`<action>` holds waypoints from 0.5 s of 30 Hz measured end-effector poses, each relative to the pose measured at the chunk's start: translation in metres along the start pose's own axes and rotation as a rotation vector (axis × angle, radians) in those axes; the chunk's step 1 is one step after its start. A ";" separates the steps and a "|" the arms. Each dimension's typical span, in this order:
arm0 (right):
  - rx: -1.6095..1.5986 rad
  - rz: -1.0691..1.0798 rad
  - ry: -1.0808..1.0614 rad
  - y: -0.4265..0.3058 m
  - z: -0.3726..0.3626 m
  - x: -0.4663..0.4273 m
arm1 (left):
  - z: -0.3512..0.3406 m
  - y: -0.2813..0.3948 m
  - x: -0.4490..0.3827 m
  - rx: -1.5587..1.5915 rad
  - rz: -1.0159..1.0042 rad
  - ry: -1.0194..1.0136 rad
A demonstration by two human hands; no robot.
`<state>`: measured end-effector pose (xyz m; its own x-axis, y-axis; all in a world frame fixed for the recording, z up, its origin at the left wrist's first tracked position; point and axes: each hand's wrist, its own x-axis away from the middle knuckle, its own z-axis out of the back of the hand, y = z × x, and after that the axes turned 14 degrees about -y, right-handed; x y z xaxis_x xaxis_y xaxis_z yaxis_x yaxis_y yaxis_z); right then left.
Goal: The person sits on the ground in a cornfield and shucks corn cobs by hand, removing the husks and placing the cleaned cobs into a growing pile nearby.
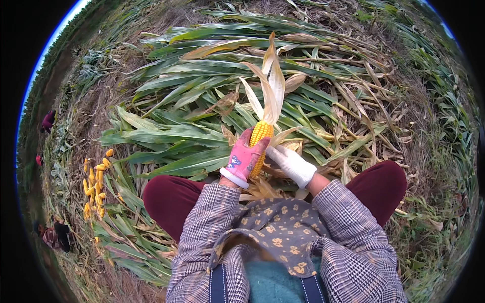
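My left hand (244, 157), in a pink glove with a blue butterfly print, is wrapped around a yellow corn ear (261, 132). Pale dry husk leaves (274, 87) still hang on the ear's far end and point away from me. Close on the ear's right side is my right hand (290, 163), in a white knit glove; its fingertips are by a husk strip, and whether they grip it is unclear. Loose dry husks (265, 187) lie beneath both hands, between my bent knees.
Cut green corn stalks (189, 91) cover the ground ahead, with an unhusked ear (294, 82) among them. Several bare yellow ears (99, 178) are heaped at the left. People (57, 236) are at the far left edge. Dry stubble (424, 125) lies to the right.
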<state>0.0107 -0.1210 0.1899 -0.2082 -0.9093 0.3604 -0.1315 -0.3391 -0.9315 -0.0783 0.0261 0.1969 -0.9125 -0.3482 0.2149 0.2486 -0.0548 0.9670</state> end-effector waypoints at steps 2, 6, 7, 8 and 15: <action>-0.176 0.008 0.001 -0.003 0.006 0.001 | -0.005 -0.004 0.004 -0.136 0.003 -0.078; -0.684 0.137 0.175 0.003 0.018 0.002 | -0.017 0.025 0.014 -0.306 0.139 -0.240; -0.697 0.181 0.173 0.002 0.025 0.001 | -0.016 0.027 0.017 -0.379 0.170 -0.296; -0.686 0.168 0.156 0.001 0.029 0.005 | -0.018 0.025 0.020 -0.302 0.167 -0.325; -0.837 0.369 0.256 -0.025 0.033 0.012 | -0.029 0.022 0.024 -0.216 0.113 -0.444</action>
<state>0.0432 -0.1311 0.2163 -0.5686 -0.8102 0.1424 -0.6462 0.3327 -0.6868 -0.0851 -0.0109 0.2193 -0.9146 0.0657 0.3989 0.3722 -0.2481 0.8944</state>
